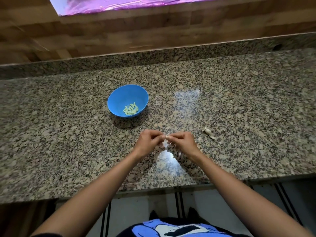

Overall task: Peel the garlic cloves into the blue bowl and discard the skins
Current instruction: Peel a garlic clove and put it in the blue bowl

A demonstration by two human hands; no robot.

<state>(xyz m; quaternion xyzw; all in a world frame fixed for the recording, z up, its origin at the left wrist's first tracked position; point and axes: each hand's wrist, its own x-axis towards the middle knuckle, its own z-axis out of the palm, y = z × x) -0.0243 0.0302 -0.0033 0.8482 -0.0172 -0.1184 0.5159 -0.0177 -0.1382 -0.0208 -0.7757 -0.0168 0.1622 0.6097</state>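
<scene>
A blue bowl (pixel 119 98) stands on the granite counter (pixel 68 134), left of centre, with several peeled pale cloves (pixel 130 109) lying in its bottom. Nearer to me, my left hand (pixel 148 140) and my right hand (pixel 183 141) meet above the counter and together pinch a small garlic clove (pixel 166 137). White papery skin (pixel 165 144) hangs loose below the clove between the two hands. An unpeeled piece of garlic (pixel 209 132) lies on the counter to the right of my right hand.
The counter's front edge (pixel 153 183) runs just below my forearms. A low granite upstand and a wooden wall (pixel 153 31) close the far side. A pink shiny sheet (pixel 119 6) shows at the top.
</scene>
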